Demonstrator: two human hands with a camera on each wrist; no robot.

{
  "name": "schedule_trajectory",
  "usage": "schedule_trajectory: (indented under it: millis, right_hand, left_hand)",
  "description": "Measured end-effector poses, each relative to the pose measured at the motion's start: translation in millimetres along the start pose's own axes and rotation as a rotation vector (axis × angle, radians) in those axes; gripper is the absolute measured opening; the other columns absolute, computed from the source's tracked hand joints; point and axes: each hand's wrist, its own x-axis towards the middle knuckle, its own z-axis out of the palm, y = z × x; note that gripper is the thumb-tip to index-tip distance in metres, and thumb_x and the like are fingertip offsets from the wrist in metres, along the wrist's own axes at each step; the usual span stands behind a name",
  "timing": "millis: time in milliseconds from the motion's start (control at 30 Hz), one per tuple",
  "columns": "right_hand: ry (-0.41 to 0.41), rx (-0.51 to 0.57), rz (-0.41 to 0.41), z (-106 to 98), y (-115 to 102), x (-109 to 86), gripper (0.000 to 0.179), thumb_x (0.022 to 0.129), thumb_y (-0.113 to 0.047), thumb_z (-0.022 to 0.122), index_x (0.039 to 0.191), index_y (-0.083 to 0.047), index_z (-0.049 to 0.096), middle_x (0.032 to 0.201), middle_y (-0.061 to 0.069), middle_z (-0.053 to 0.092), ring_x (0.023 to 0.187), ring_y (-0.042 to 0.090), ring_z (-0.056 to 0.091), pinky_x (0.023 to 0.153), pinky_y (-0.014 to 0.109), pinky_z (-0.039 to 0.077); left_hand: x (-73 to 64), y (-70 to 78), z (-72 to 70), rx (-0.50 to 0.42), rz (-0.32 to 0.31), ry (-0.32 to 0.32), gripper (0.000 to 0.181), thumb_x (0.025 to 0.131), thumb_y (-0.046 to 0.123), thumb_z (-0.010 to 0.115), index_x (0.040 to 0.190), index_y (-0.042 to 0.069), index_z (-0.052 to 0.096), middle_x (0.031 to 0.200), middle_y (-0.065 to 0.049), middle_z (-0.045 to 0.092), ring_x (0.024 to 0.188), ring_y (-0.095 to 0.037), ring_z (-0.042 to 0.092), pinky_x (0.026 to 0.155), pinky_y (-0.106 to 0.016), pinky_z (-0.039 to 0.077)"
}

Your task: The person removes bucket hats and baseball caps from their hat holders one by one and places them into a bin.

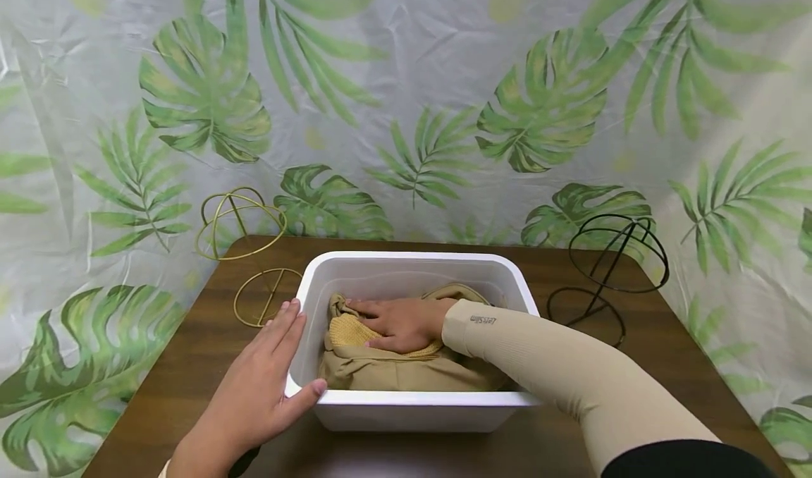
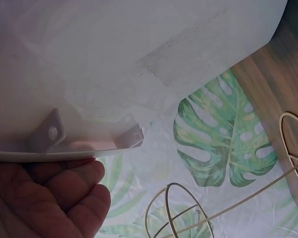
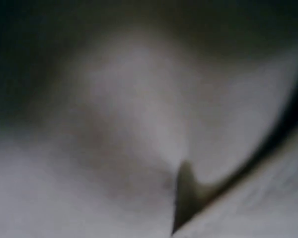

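A white plastic tub (image 1: 419,397) stands on the brown table. Inside it lies a bunched tan cloth (image 1: 406,374) with a mustard-yellow knitted piece (image 1: 349,331) showing through. My right hand (image 1: 402,325) rests on these fabrics, palm down with its fingers spread. At the tub's left front corner, my left hand (image 1: 263,376) touches the rim with extended fingers, its thumb across the front edge. From below, the left wrist view has those fingers (image 2: 72,186) against the underside of the lip. Close, blurred pale surfaces fill the right wrist view, and the hand does not show there.
Left of the tub is a gold wire stand (image 1: 273,302) with round hoops. A similar black wire stand (image 1: 599,295) occupies the right side. Behind the wooden table (image 1: 190,393) hangs a leaf-patterned sheet (image 1: 419,76).
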Motion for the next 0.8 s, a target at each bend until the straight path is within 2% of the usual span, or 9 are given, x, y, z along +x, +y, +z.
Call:
schedule_trajectory:
  millis: [67,233,367,433,533,667,800]
  right_hand:
    - [-0.024,0.013,0.012,0,1,3.3,0.063,0.107,-0.046,0.029,0.159,-0.013,0.018,0.167,0.002,-0.001,0.151,0.016,0.006,0.12,0.029,0.014]
    - [-0.03,0.042,0.008,-7,0,9.7,0.068,0.105,-0.055,0.028,0.16,-0.016,0.015,0.166,0.0,0.0,0.15,0.015,0.012,0.119,0.029,0.018]
    - [-0.017,0.069,0.035,-31,-3,1.1,0.071,0.1,-0.063,0.032,0.16,-0.027,0.017,0.165,-0.002,0.012,0.147,0.018,0.024,0.118,0.033,0.025]
    - [-0.011,0.081,0.052,-48,-8,-8.9,0.07,0.099,-0.064,0.036,0.159,-0.031,0.021,0.164,-0.002,0.02,0.145,0.019,0.029,0.117,0.035,0.028]
    - [0.033,0.096,0.067,-74,-16,-29.2,0.068,0.1,-0.06,0.042,0.158,-0.026,0.03,0.16,-0.001,0.03,0.143,0.02,0.033,0.116,0.037,0.029]
    - [0.175,0.132,0.092,-101,-25,-65.8,0.064,0.101,-0.053,0.047,0.155,-0.019,0.037,0.158,-0.001,0.036,0.143,0.02,0.035,0.115,0.041,0.032]
    - [0.295,0.161,0.154,-109,-29,-108.7,0.063,0.101,-0.05,0.049,0.154,-0.019,0.038,0.158,0.003,0.035,0.143,0.024,0.035,0.113,0.047,0.034]
  left_hand:
    - [0.5,-1.6,-1.2,0.009,-0.012,-0.014,0.083,0.094,0.057,0.056,0.138,-0.013,0.049,0.147,-0.026,0.044,0.137,-0.041,0.04,0.12,-0.026,0.014]
    - [-2.2,-3.7,-4.8,0.022,-0.042,-0.051,0.083,0.086,0.048,0.069,0.138,-0.013,0.049,0.148,-0.026,0.043,0.139,-0.041,0.038,0.119,-0.022,0.008]
    - [-3.9,-2.9,-4.3,0.017,-0.039,-0.059,0.083,0.086,0.048,0.069,0.139,-0.013,0.048,0.149,-0.025,0.042,0.14,-0.04,0.037,0.118,-0.019,0.004]
    - [-4.3,-2.5,-2.9,0.013,-0.025,-0.052,0.083,0.088,0.05,0.066,0.139,-0.013,0.048,0.149,-0.026,0.042,0.139,-0.04,0.038,0.118,-0.019,0.004]
    - [-4.2,-2.2,-1.1,0.009,0.0,-0.028,0.082,0.091,0.054,0.061,0.138,-0.014,0.048,0.149,-0.026,0.043,0.139,-0.04,0.039,0.119,-0.021,0.006]
    - [-3.1,-2.2,-0.6,0.001,0.019,0.003,0.084,0.095,0.058,0.053,0.137,-0.014,0.049,0.148,-0.026,0.043,0.138,-0.04,0.04,0.119,-0.024,0.011]
    - [-1.7,-2.3,0.2,-0.002,0.023,0.007,0.084,0.096,0.06,0.05,0.137,-0.014,0.049,0.148,-0.026,0.044,0.138,-0.04,0.04,0.12,-0.026,0.013]
